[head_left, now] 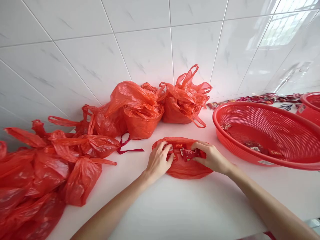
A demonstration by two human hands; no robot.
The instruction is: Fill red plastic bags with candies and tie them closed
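Open red plastic bag [190, 172] sits on the tabletop [150, 210], foil-look packets inside. Your right hand [212, 156] pinches a dark red packet [189, 154] over the bag; your left hand [157, 160] curls in at the bag's left side, grip unclear. Mesh basket [246, 155] right of the bag, tied bags [82, 181] left of it. Packet likely light, slick, crinkly, contents maybe breakable: take it by the sealed end, lightly. Bag film looks thin, floppy; hold by the rim, gently.
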